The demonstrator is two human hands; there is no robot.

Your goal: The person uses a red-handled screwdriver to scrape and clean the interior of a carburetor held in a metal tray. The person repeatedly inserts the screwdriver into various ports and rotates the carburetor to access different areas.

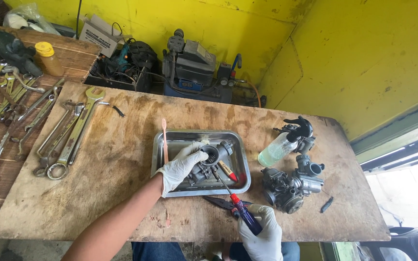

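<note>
A stained plywood worktop [122,193] fills the view from above, against a bright yellow wall. Near its middle sits a shallow rectangular steel tray [240,152], the landmark for everything else.

Beyond the tray, on the floor by the wall, stands a dark air compressor [192,67]. Left of that, a white cardboard box [97,34] with dark printing on its side leans against the wall. Far left of the tray, long spanners [68,135] lie in a loose row, with more on a neighbouring slatted table. Right of the tray sit two spare carburetors [289,186], and just beyond them a clear spray bottle [279,147] of pale green liquid with a black trigger head.

Inside the tray lies a grey metal carburetor [209,164], grimy, its round black throat facing up. The left hand [182,166], in a white glove, wraps over the carburetor's near-left side, fingers curled on it. The right hand [262,232], also gloved, is clenched around the blue and red handle of a screwdriver [233,200] just in front of the tray; its shaft slants up to the carburetor. A pink toothbrush [165,140] rests across the tray's left rim. Dark pliers [218,202] lie in front of the tray.
</note>
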